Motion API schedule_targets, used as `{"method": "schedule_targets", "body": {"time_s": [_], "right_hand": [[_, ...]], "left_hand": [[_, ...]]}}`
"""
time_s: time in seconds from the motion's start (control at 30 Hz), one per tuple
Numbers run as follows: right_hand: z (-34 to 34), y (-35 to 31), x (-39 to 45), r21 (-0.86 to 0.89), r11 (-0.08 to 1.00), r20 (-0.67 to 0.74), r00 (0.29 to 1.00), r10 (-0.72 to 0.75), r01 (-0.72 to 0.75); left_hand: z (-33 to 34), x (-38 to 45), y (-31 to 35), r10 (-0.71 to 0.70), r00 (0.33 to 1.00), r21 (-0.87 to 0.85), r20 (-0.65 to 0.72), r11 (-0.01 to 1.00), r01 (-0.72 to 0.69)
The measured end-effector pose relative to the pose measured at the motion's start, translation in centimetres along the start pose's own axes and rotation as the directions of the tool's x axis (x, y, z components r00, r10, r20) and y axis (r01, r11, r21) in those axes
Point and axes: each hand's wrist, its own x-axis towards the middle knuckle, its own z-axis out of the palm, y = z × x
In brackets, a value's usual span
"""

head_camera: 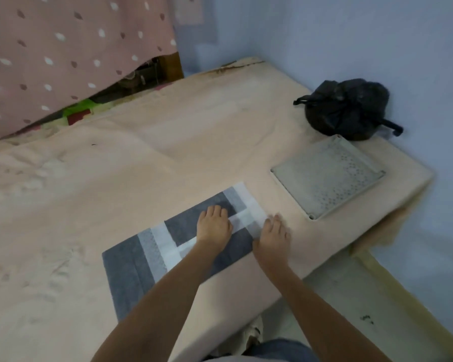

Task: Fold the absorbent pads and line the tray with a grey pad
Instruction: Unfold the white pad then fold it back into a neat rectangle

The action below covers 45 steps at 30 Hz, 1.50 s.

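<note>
Both hands lie flat and unclenched, grasping nothing: left hand [214,224] pressing the grey pad [131,267] on the bed [115,165], right hand [272,237] smoothing its near edge. It looks thin, soft and light, best pinched at its white borders. Beyond sits the bare perforated tray [327,176], then a black bag [347,108].
</note>
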Motion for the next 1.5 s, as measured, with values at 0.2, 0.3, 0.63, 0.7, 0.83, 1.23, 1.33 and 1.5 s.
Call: {"method": "schedule_targets", "body": {"time_s": [0.2,0.3,0.63,0.7,0.83,1.23,1.33,1.5], "right_hand": [[0.6,1.7,1.0,0.023,0.993,0.122,0.986,0.116,-0.120],[0.6,2.0,1.5,0.033,0.987,0.138,0.979,0.150,-0.156],[0.0,3.1,3.2,0.452,0.789,0.277,0.906,0.319,-0.416],[0.2,3.4,3.4,0.478,0.772,0.284,0.905,0.316,-0.420],[0.5,3.4,4.1,0.511,0.761,0.355,0.904,0.237,-0.400],[-0.1,0.6,4.3,0.671,0.681,0.261,0.953,0.153,-0.293],[-0.4,0.1,4.1,0.675,0.685,0.277,0.955,0.109,-0.274],[-0.1,-0.4,3.0,0.705,0.671,0.287,0.958,0.025,-0.229]], "left_hand": [[-0.4,2.5,2.8,-0.034,0.989,0.053,0.144,0.998,0.026],[-0.3,3.3,3.7,-0.045,0.985,0.043,0.166,0.998,0.039],[-0.2,5.6,6.0,-0.085,0.979,-0.024,0.184,0.996,0.091],[-0.3,6.1,6.4,-0.093,0.979,-0.023,0.180,0.995,0.099],[-0.4,7.2,7.1,-0.111,0.979,-0.054,0.171,0.991,0.121],[-1.8,9.2,8.4,-0.313,0.916,-0.226,0.249,0.901,0.369],[-2.4,9.2,8.0,-0.378,0.882,-0.297,0.283,0.840,0.455],[-3.2,8.7,5.5,-0.400,0.859,-0.497,0.320,0.701,0.512]]}}
